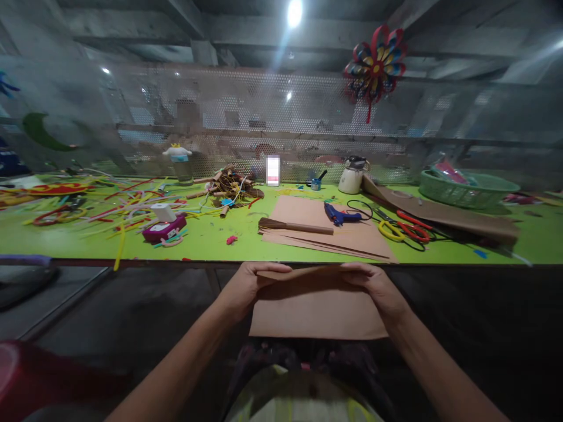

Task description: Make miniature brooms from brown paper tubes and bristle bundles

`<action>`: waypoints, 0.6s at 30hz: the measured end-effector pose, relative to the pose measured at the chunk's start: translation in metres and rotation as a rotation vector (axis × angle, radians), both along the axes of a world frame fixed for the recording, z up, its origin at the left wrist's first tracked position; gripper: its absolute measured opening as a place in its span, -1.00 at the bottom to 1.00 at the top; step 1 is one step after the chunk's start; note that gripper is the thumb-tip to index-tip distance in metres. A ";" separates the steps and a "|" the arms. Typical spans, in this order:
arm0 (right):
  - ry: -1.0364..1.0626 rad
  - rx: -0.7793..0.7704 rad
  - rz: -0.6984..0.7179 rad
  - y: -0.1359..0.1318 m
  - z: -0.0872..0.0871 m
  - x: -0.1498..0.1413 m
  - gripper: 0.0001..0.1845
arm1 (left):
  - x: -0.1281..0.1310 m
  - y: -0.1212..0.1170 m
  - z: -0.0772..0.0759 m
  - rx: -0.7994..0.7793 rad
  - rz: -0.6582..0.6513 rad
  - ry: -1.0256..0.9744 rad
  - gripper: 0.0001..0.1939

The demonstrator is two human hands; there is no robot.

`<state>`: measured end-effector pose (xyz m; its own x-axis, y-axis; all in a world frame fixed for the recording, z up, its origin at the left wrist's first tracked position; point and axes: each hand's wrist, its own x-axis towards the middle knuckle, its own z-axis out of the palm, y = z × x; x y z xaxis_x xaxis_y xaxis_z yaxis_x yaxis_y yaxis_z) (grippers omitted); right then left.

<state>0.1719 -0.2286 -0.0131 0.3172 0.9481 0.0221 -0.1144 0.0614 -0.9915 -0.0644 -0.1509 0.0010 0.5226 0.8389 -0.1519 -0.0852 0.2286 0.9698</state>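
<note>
The green worktop (206, 249) carries brown sheets (301, 208); around them, a purple box (173, 226) lies at nine o'clock, a stick pile (233, 189) at ten, a phone (273, 170) at eleven, a jug (350, 178) at one, a basket (466, 192) at two and scissors (413, 219) at three.

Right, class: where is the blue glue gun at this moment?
In the head view, the blue glue gun lies right of centre on the stacked brown paper, left of the yellow-handled scissors.

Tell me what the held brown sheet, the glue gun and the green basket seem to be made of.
Held brown sheet: probably kraft paper, matte, thin and bowed at the top.
Glue gun: likely plastic, with a smooth, uniform blue shell.
Green basket: seemingly plastic, evenly coloured; finish unclear.
</note>
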 end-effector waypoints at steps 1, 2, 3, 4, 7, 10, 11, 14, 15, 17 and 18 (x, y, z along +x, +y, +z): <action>-0.012 -0.013 0.006 -0.001 0.000 0.001 -0.79 | 0.000 -0.001 0.001 -0.025 -0.009 0.019 -0.78; -0.012 -0.032 0.020 -0.001 0.000 0.003 -0.80 | -0.001 -0.002 0.003 -0.052 -0.019 0.028 -0.81; -0.009 -0.046 0.037 -0.002 0.000 0.004 -0.80 | -0.001 -0.002 0.004 -0.072 -0.025 0.025 -0.83; -0.013 -0.048 0.051 -0.003 0.001 0.005 -0.80 | -0.001 -0.003 0.006 -0.086 -0.026 0.015 -0.85; -0.055 -0.019 0.087 -0.005 0.002 0.008 -0.82 | -0.002 -0.003 0.009 -0.065 -0.020 -0.023 -0.88; -0.087 0.019 0.097 -0.008 0.004 0.011 -0.87 | -0.004 -0.005 0.011 -0.006 -0.045 -0.036 -0.85; -0.075 0.034 0.098 -0.009 0.004 0.012 -0.88 | -0.004 -0.006 0.012 0.016 -0.060 -0.034 -0.84; -0.011 0.073 0.119 -0.014 0.006 0.014 -0.88 | -0.009 -0.009 0.015 0.115 -0.104 -0.009 -0.82; -0.003 0.083 0.130 -0.016 0.007 0.015 -0.87 | -0.011 -0.010 0.017 0.168 -0.120 0.012 -0.82; -0.019 0.099 0.152 -0.019 0.009 0.017 -0.85 | -0.018 -0.009 0.021 0.296 -0.220 0.074 -0.79; -0.036 0.108 0.161 -0.021 0.009 0.018 -0.84 | -0.022 -0.008 0.024 0.359 -0.306 0.107 -0.75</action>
<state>0.1901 -0.2492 -0.0038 0.1586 0.9780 0.1354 -0.0962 0.1517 -0.9837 -0.0867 -0.1591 0.0251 0.7509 0.6584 0.0521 0.0389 -0.1228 0.9917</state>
